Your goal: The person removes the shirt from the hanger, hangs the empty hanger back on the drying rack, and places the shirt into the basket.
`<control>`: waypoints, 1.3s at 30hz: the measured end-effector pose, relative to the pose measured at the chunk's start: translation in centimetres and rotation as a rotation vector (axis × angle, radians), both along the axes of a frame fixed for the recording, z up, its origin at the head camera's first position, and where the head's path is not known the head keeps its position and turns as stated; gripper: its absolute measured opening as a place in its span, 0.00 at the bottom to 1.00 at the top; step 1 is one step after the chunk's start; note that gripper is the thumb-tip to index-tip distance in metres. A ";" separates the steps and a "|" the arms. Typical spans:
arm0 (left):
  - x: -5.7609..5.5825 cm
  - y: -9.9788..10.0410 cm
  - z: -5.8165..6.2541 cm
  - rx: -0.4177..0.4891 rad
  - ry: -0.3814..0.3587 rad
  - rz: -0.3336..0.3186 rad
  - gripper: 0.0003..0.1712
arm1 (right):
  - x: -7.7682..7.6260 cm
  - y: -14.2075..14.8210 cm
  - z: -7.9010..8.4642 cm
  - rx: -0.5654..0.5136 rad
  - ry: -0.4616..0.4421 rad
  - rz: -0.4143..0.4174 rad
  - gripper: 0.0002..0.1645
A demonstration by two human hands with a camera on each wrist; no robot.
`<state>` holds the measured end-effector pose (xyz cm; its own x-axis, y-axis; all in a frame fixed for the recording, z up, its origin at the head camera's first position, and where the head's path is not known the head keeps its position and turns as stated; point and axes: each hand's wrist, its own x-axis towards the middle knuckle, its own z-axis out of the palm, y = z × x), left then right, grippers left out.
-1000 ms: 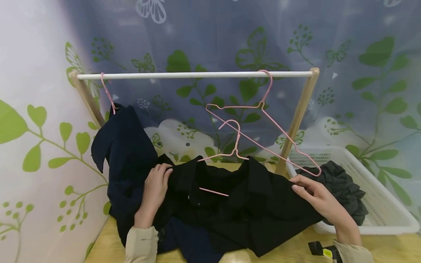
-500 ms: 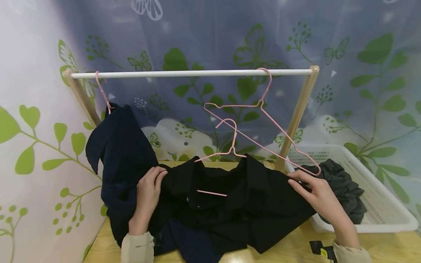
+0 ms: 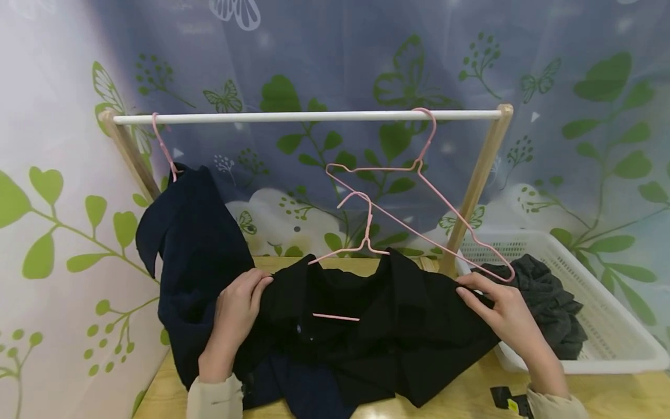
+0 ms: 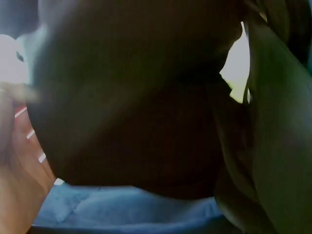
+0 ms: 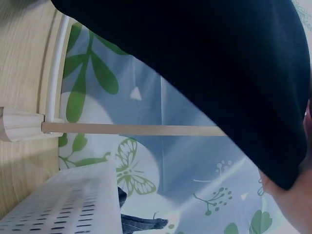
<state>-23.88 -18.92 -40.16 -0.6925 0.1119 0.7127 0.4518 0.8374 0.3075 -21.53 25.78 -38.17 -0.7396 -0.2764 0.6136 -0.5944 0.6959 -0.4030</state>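
Observation:
A black collared shirt [image 3: 434, 331] spreads between my hands above the table, with a pink hanger [image 3: 368, 224] inside it. The hanger's hook sticks up out of the neck, and its lower bar shows in the collar opening. My left hand [image 3: 237, 308] pinches one shoulder of the shirt, thumb toward the collar. At the other shoulder, my right hand [image 3: 505, 311] pinches the cloth between thumb and fingers. In the left wrist view the dark cloth [image 4: 131, 117] hides most of the scene; in the right wrist view a shirt edge [image 5: 219, 83] droops beside the hand.
Behind stands a rack with a white rail [image 3: 293, 117]. A navy garment [image 3: 196, 233] hangs at its left, a bare pink hanger [image 3: 445, 201] at its right. A white basket [image 3: 623, 326] holds dark crumpled clothing [image 3: 549, 308]. Navy cloth [image 3: 309, 384] lies under the shirt.
The shirt's hanger has shifted slightly left and its lower bar sits a little lower. Both hands keep their grip on the shoulders. The head view has moved slightly.

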 end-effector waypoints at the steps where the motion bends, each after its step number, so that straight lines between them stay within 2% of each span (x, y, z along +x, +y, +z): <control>1: 0.1 0.3 0.1 -0.007 -0.003 -0.001 0.04 | -0.1 -0.1 -0.1 -0.002 0.004 0.011 0.16; 5: 0.5 2.2 0.1 -0.019 -0.009 -0.017 0.05 | -0.3 -1.3 -0.4 0.011 0.005 0.075 0.17; 9: 0.7 4.8 -0.1 0.014 -0.032 -0.057 0.11 | -0.4 -3.4 -0.7 0.024 -0.034 0.178 0.16; 12: 1.0 6.0 -0.2 0.043 -0.049 -0.085 0.14 | -0.3 -4.4 -0.8 0.026 -0.068 0.221 0.15; 21: 1.0 5.6 0.0 0.083 -0.015 -0.128 0.11 | -0.1 -4.9 -0.9 -0.002 -0.102 0.196 0.14; 25: 1.1 5.4 0.3 0.118 -0.006 -0.150 0.12 | -0.2 -4.7 -0.8 -0.041 -0.043 0.188 0.16; 29: 1.1 4.9 0.8 0.162 0.009 -0.170 0.11 | -0.4 -3.7 -0.6 -0.117 0.038 0.097 0.17; 32: 1.1 4.0 1.0 0.214 -0.015 -0.200 0.09 | -0.3 -2.7 -0.4 -0.154 0.076 -0.035 0.14; 36: 1.1 2.5 1.2 0.310 -0.037 -0.262 0.09 | -0.2 -1.5 -0.2 -0.183 0.089 -0.196 0.09; 39: 1.1 1.9 1.5 0.348 -0.029 -0.289 0.09 | -0.2 -1.1 -0.2 -0.182 0.048 -0.266 0.05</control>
<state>-22.77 -17.04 -38.68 -0.6884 0.0614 0.7228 0.6390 0.5227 0.5643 -21.75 24.73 -38.37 -0.7402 0.0402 0.6712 -0.4225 0.7488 -0.5107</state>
